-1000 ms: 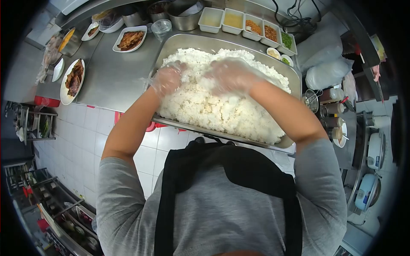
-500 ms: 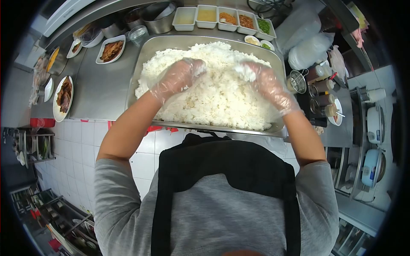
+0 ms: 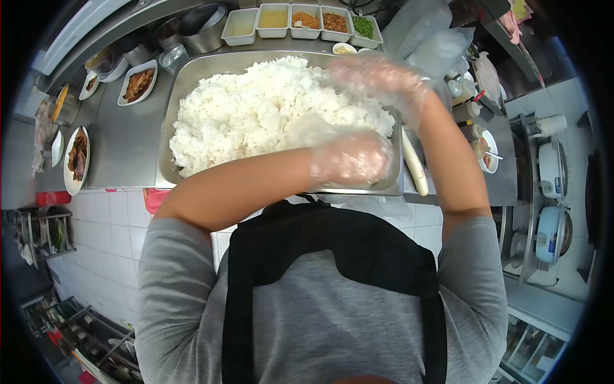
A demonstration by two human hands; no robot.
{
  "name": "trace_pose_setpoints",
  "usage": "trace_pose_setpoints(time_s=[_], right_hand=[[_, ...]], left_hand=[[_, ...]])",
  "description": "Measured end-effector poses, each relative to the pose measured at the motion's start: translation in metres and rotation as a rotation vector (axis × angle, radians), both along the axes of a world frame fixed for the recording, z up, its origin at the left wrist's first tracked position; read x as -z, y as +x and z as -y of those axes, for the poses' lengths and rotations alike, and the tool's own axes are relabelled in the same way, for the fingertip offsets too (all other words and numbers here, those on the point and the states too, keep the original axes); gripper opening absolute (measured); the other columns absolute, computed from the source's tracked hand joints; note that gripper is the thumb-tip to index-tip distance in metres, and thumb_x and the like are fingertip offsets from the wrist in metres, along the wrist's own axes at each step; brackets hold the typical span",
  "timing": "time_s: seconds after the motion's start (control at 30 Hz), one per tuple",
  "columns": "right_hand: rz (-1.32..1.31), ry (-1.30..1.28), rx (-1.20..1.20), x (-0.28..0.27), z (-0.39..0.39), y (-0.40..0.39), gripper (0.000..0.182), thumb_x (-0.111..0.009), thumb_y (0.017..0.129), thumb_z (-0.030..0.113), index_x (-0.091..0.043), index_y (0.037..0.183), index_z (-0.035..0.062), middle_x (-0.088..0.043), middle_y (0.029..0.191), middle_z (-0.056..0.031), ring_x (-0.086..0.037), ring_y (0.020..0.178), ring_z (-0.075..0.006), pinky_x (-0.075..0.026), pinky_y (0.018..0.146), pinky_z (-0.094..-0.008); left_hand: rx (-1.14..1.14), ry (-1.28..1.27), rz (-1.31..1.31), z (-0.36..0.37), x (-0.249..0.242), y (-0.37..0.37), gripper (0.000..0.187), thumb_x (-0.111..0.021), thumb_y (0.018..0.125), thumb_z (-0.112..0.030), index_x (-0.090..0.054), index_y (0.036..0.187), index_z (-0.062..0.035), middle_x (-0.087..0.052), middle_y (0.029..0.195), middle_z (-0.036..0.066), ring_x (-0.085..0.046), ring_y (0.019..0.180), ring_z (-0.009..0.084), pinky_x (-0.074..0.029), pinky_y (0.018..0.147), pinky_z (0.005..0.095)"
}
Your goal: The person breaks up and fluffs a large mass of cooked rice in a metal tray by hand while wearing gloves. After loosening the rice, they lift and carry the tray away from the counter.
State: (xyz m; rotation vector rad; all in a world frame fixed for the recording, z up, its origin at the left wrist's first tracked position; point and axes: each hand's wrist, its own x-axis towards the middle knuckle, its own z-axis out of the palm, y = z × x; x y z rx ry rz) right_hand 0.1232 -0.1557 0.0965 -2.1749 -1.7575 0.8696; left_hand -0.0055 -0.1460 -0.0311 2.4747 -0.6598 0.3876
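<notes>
A large metal tray (image 3: pixel 165 147) on the counter holds a broad heap of cooked white rice (image 3: pixel 243 109). My left hand (image 3: pixel 355 159), in a clear plastic glove, is low at the tray's front right corner, against the edge of the rice. Its fingers are hidden and smeared by motion. My right hand (image 3: pixel 384 77), gloved the same way, reaches over the back right of the tray. Its fingers stretch leftward above the rice, blurred, with nothing visible held in them.
A long white object (image 3: pixel 414 160) lies right of the tray. Behind stand white containers of toppings, one with chopped greens (image 3: pixel 363 27), and a metal pot (image 3: pixel 201 29). Plates of browned meat (image 3: pixel 78 157) sit at the left. Bottles (image 3: pixel 465 112) and a white bowl (image 3: pixel 489 152) are at the right.
My left hand has swept from the rice's left side to the front right corner. My right hand has moved toward the back right. The rice's front right part has been pushed back, baring tray.
</notes>
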Motion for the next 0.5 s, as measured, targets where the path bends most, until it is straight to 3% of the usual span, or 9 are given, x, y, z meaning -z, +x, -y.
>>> trace_pose_setpoints(time_s=[0.03,0.07,0.13,0.2,0.27,0.33,0.37,0.47,0.5], right_hand=[[-0.137,-0.015,0.15,0.009,0.001,0.022,0.055,-0.05,0.089,0.053,-0.052,0.128,0.0143,-0.056,0.126,-0.01,-0.05,0.116,-0.0329,-0.041,0.096,-0.0436],[-0.273,-0.03,0.3,0.02,0.001,0.043,0.055,-0.049,0.09,0.054,-0.054,0.126,0.0128,-0.058,0.124,-0.01,-0.052,0.113,-0.0337,-0.043,0.094,-0.0443],[-0.058,-0.026,0.215,0.06,-0.004,0.09,0.057,-0.046,0.09,0.056,-0.058,0.122,0.0097,-0.061,0.118,-0.0079,-0.055,0.105,-0.0325,-0.044,0.089,-0.0438],[0.145,-0.06,0.107,0.094,-0.015,0.107,0.06,-0.044,0.09,0.057,-0.06,0.119,0.0069,-0.062,0.115,-0.0069,-0.056,0.102,-0.0307,-0.045,0.087,-0.0431],[0.331,-0.131,-0.026,0.116,-0.032,0.106,0.062,-0.043,0.09,0.057,-0.06,0.118,0.0045,-0.062,0.116,-0.0068,-0.056,0.102,-0.0283,-0.044,0.088,-0.0421],[0.328,-0.228,0.068,0.128,-0.044,0.093,0.066,-0.043,0.09,0.059,-0.06,0.118,0.0012,-0.061,0.118,-0.0088,-0.056,0.103,-0.0268,-0.044,0.088,-0.0407],[0.33,-0.278,0.113,0.133,-0.048,0.087,0.069,-0.043,0.09,0.06,-0.06,0.118,-0.0005,-0.06,0.119,-0.0098,-0.056,0.104,-0.0261,-0.043,0.089,-0.0401],[-0.028,-0.342,0.358,0.143,-0.052,0.092,0.076,-0.044,0.088,0.064,-0.054,0.125,-0.0018,-0.055,0.129,-0.0122,-0.051,0.117,-0.0238,-0.039,0.097,-0.0354],[-0.199,-0.336,0.318,0.147,-0.051,0.094,0.077,-0.044,0.088,0.064,-0.052,0.128,-0.0012,-0.052,0.132,-0.0115,-0.048,0.119,-0.0224,-0.036,0.099,-0.0342]], left_hand=[[-0.005,0.032,-0.093,0.021,-0.009,0.009,0.014,-0.055,0.076,-0.013,-0.058,0.084,-0.0026,-0.062,0.094,0.013,-0.059,0.093,0.0312,-0.045,0.086,0.0416],[0.006,0.291,-0.191,0.037,-0.017,0.02,0.014,-0.054,0.077,-0.012,-0.059,0.086,-0.0031,-0.063,0.096,0.014,-0.059,0.093,0.0327,-0.044,0.087,0.0424],[0.026,0.812,-0.392,0.06,-0.03,0.039,0.016,-0.052,0.08,-0.011,-0.061,0.091,-0.0041,-0.063,0.099,0.017,-0.059,0.093,0.0357,-0.042,0.089,0.0441],[-0.632,-0.394,-0.564,0.079,-0.02,0.042,0.022,-0.046,0.086,-0.013,-0.061,0.099,-0.0024,-0.062,0.105,0.021,-0.058,0.096,0.0396,-0.039,0.092,0.0465],[-0.981,-1.01,-0.543,0.085,0.009,0.057,0.029,-0.039,0.091,-0.015,-0.059,0.106,0.0004,-0.06,0.11,0.024,-0.056,0.1,0.0427,-0.037,0.094,0.0488],[-1.101,-0.978,-0.478,0.081,0.013,0.062,0.037,-0.031,0.095,-0.018,-0.055,0.113,0.0041,-0.058,0.113,0.027,-0.055,0.104,0.0449,-0.036,0.094,0.051],[-1.194,-1.079,-0.611,0.083,0.013,0.068,0.041,-0.026,0.096,-0.02,-0.049,0.117,0.0077,-0.056,0.117,0.029,-0.054,0.107,0.045,-0.038,0.094,0.0508],[-0.999,-0.66,-0.688,0.064,0.03,0.066,0.038,-0.025,0.096,-0.019,-0.05,0.112,0.0048,-0.059,0.111,0.026,-0.055,0.105,0.0435,-0.041,0.091,0.0487],[-0.919,-0.554,-0.672,0.057,0.031,0.064,0.035,-0.026,0.096,-0.018,-0.051,0.108,0.0032,-0.06,0.108,0.024,-0.056,0.104,0.0428,-0.042,0.089,0.0474]])
